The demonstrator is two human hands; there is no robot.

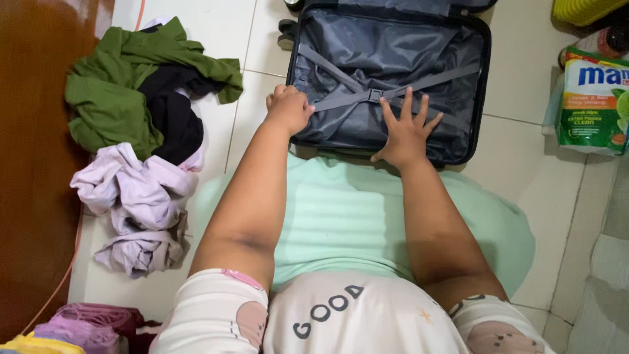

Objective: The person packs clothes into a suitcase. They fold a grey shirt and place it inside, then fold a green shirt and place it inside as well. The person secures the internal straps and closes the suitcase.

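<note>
**A:** Right, head view, looking straight down: open dark suitcase (486,85) on the tiled floor (524,170), grey lining showing, and two grey straps (334,75) crossing to a buckle (374,95) in the middle.

**B:** And the hands?

**A:** The left hand (288,108) is clenched in a fist on the suitcase's near-left corner, right where one strap ends. I can't tell whether the strap is inside that fist. The right hand (406,131) lies flat on the lining just this side of the buckle, fingers (407,98) spread wide and gripping nothing.

**B:** So which step is this?

**A:** My read is that the hands are working at the straps with the buckle fastened and the case empty. Any work on that buckle would call for a fingertip pinch, and the flat right hand would have to curl in first.

**B:** Any packages?

**A:** Right of the suitcase there's a soft pouch package (593,98), green and white with a blue-lettered label and a lime pictured on it. Beyond it is a yellow thing (583,10), cut off by the frame's edge.

**B:** And left of the suitcase?

**A:** A heap of clothes: a green garment (111,92), a black garment (173,115) and lilac garments (137,190). On the near side, a mint-green cloth (367,210) covers the lap.
</note>
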